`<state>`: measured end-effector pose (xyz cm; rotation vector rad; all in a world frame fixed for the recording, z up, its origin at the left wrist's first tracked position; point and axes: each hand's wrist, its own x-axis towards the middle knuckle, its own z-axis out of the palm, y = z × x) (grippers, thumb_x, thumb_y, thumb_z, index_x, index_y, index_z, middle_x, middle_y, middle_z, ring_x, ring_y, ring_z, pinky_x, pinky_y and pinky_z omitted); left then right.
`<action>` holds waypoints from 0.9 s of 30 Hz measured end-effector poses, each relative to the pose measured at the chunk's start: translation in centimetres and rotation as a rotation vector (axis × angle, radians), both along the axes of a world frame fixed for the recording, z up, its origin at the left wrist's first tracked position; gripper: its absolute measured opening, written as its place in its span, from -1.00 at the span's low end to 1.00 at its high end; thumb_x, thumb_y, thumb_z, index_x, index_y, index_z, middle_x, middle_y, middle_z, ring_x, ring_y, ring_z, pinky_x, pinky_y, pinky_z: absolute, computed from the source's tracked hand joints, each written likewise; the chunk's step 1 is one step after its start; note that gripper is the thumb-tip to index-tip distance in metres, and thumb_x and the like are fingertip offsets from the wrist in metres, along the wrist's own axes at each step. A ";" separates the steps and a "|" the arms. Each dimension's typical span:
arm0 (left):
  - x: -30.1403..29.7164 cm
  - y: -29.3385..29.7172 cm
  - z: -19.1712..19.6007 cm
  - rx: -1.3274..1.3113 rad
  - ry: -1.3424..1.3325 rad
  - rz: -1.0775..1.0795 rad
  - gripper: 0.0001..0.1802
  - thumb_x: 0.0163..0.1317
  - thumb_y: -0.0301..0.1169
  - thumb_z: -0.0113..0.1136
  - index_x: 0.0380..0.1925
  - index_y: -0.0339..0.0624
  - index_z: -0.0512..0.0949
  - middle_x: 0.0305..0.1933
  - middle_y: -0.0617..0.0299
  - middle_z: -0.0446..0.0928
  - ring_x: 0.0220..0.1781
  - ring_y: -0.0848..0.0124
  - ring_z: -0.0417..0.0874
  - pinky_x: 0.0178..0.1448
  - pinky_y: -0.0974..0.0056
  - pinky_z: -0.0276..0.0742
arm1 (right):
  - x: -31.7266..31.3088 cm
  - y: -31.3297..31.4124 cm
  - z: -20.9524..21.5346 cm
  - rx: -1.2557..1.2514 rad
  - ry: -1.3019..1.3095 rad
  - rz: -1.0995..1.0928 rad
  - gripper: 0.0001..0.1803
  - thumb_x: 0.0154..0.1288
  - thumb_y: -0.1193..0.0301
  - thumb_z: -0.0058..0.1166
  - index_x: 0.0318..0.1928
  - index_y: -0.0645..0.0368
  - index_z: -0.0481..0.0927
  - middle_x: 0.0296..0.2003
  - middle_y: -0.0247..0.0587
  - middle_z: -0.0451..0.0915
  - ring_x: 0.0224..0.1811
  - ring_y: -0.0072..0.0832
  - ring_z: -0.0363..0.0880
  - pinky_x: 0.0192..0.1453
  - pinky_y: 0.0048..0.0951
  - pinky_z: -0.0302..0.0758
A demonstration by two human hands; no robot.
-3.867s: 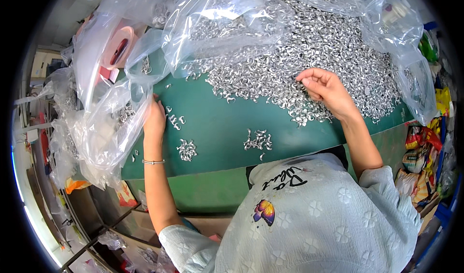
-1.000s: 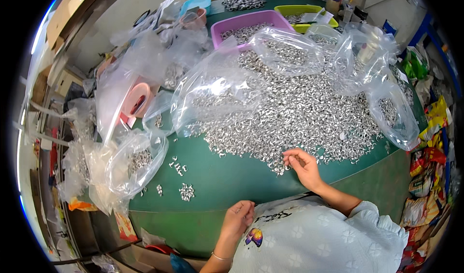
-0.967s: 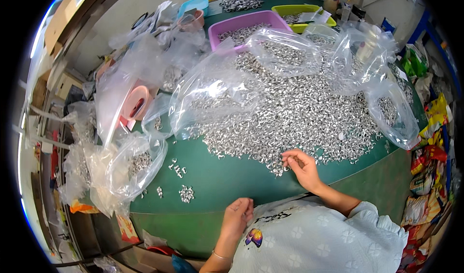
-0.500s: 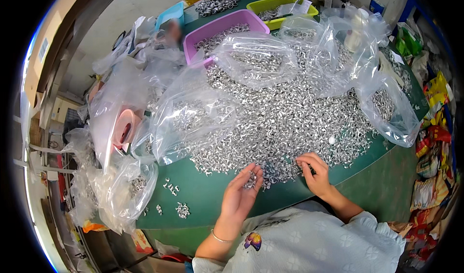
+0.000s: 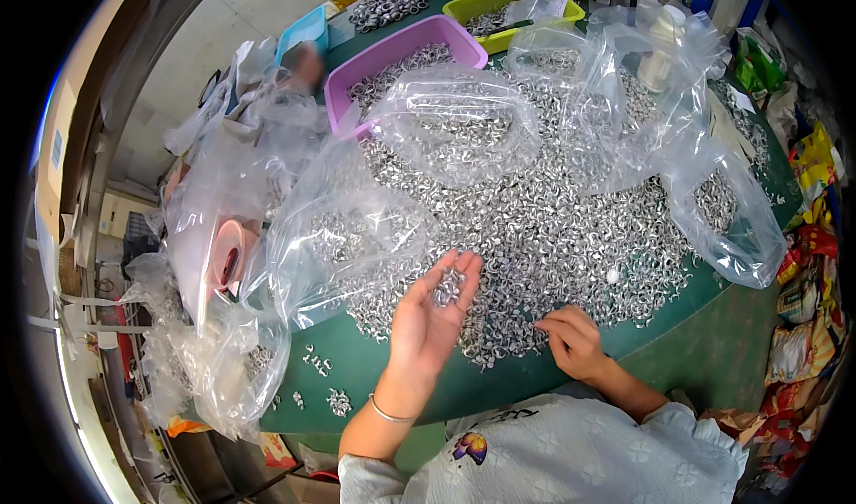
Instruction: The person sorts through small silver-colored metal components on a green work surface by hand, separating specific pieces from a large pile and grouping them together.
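A broad heap of small curved silver metal pieces point(image 5: 571, 227) covers the middle of the green table point(image 5: 374, 410). Palm up over the heap's near left edge, my left hand point(image 5: 419, 326) cups several of these pieces point(image 5: 448, 287) in its bent fingers. My right hand point(image 5: 575, 342) is at the near edge of the heap, its fingers drawn together and pointing left at the pieces. What is between those fingertips is too small to make out. A small cluster of pieces point(image 5: 339, 402) lies apart at the near left, with a few more beside it.
Clear plastic bags point(image 5: 348, 245) lie over the heap's left, far and right sides. Farther back are a purple basin point(image 5: 471, 45) and a yellow-green basin point(image 5: 571, 11), both with pieces inside. A pink container point(image 5: 234, 236) is at left, a white bottle point(image 5: 660, 53) at far right.
My left hand has risen away from the table edge and turned its palm up, showing the pieces in it. My right hand has shifted slightly left and nearer to me. The view has tilted a little.
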<state>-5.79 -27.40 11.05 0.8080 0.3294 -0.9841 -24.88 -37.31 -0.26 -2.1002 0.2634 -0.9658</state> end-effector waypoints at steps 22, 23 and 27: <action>6.6 -9.3 3.5 -0.206 -0.443 0.092 -0.66 0.23 -0.52 -0.05 -0.01 -0.46 0.39 0.19 -0.03 0.39 0.34 0.13 0.28 0.49 -0.01 0.07 | 0.2 -0.7 0.2 0.000 0.028 0.005 -0.73 -0.07 0.77 0.06 -0.30 0.32 0.65 -0.36 -0.09 0.58 -0.42 -0.22 0.53 -0.35 -0.30 0.44; 4.7 -7.2 4.0 -0.200 -0.467 0.102 -0.60 0.25 -0.51 -0.04 0.07 -0.49 0.40 0.23 -0.03 0.40 0.38 0.14 0.27 0.48 0.04 0.13 | 0.3 -0.4 0.1 0.009 0.017 0.017 -0.73 -0.06 0.77 0.05 -0.30 0.32 0.65 -0.35 -0.08 0.58 -0.41 -0.21 0.54 -0.35 -0.30 0.45; -0.3 2.9 1.2 -0.057 -0.847 -0.153 -0.62 0.33 -0.55 -0.02 0.13 -0.48 0.41 0.20 -0.08 0.47 0.27 0.17 0.49 0.35 0.15 0.36 | -0.3 -0.1 -0.1 0.041 0.075 0.003 -0.75 0.02 0.78 0.01 -0.29 0.32 0.64 -0.35 -0.04 0.59 -0.37 -0.17 0.53 -0.24 -0.29 0.44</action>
